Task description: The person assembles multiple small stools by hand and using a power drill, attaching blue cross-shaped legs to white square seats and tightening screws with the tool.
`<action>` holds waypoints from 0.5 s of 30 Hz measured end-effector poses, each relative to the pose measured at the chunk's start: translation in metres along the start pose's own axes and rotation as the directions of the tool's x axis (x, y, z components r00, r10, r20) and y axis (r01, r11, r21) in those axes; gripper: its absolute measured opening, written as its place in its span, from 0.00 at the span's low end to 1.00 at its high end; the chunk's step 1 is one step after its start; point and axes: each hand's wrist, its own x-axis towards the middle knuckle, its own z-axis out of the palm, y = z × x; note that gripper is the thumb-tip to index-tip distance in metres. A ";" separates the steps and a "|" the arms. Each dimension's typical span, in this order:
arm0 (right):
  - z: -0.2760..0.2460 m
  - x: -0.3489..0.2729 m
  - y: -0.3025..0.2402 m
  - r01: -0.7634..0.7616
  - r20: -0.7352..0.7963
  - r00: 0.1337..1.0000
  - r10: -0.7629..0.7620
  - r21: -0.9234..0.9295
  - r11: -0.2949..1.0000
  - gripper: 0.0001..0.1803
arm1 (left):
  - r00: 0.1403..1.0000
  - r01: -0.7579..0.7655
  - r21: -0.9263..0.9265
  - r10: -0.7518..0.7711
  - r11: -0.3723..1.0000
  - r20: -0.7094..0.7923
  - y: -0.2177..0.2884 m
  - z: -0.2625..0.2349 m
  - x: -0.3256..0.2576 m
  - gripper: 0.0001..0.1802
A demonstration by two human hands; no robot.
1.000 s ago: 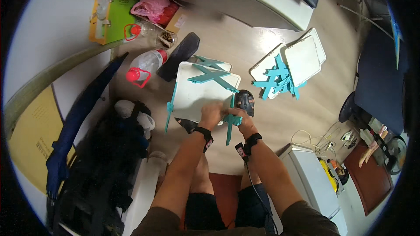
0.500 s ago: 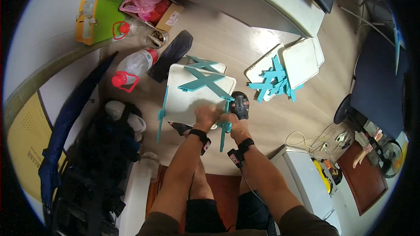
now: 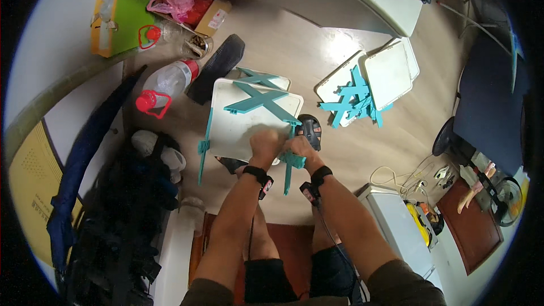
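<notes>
A white square panel (image 3: 229,130) with rounded corners lies in front of me, with a teal X-shaped leg piece (image 3: 263,102) on its upper part. My left hand (image 3: 266,146) is closed over the panel's lower right part; whatever its fingers hold is hidden. Beside it, my right hand (image 3: 300,147) grips a teal plastic leg (image 3: 292,160) along the panel's right edge, its long bar running toward me. Another teal leg (image 3: 203,147) stands along the left edge. Behind this panel, a second white panel (image 3: 281,83) carries a teal cross piece.
At the right, several teal pieces (image 3: 354,99) lie on and between white panels (image 3: 388,76). Clear bottles with red caps (image 3: 167,82), a dark block (image 3: 218,68) and a carton with pink bags (image 3: 181,3) are at the left. My sandalled foot (image 3: 309,130) is beside the panel.
The teal leg in my right hand has turned, showing a wider face below the fingers. My left hand stays closed in nearly the same place. The whole view has shifted slightly.
</notes>
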 end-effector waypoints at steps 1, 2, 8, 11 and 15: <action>0.002 0.004 0.002 0.019 -0.039 0.999 -0.017 0.031 0.999 0.05 | 0.998 0.028 0.037 -0.029 0.999 0.047 0.000 0.000 0.000 0.22; 0.005 0.007 0.002 0.015 -0.059 0.998 -0.012 0.051 0.999 0.06 | 0.995 0.029 0.048 -0.033 0.998 0.089 0.001 -0.001 0.000 0.24; 0.024 0.002 -0.005 0.007 -0.259 0.966 0.027 0.128 0.992 0.10 | 0.996 0.071 -0.030 -0.069 0.997 0.058 0.006 -0.009 0.001 0.23; 0.020 -0.019 -0.020 -0.068 -0.141 0.986 0.094 0.173 0.983 0.13 | 0.981 0.172 -0.024 -0.169 0.985 0.094 0.010 -0.011 0.006 0.24; -0.001 -0.056 -0.053 -0.390 0.123 0.796 0.592 0.853 0.347 0.16 | 0.977 0.193 0.006 -0.193 0.981 0.095 0.014 -0.013 0.008 0.28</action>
